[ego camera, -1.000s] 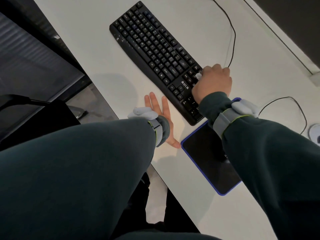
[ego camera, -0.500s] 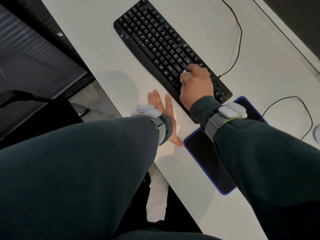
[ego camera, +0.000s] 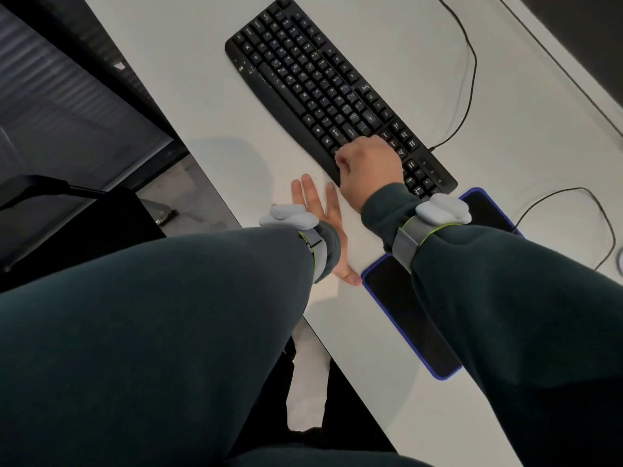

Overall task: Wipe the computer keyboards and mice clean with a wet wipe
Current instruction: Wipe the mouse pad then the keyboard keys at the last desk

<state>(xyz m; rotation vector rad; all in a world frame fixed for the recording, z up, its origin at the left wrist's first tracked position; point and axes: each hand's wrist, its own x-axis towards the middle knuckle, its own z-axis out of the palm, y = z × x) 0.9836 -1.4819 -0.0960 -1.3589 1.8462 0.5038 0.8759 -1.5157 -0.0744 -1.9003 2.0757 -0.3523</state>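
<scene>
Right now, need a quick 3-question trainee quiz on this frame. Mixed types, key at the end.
1. True or false: the left hand lies flat on the desk, fingers straight.
2. The right hand, curled on the wet wipe, is on which half of the keyboard? A) the half nearer the mouse pad B) the far half C) neither, it is on the desk
3. Fill in: the mouse pad's border is ____.
Key: 1 true; 2 A; 3 blue.

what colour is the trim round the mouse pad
Blue, edging the black mouse pad; the head view, the only one here, shows it clearly.
</scene>
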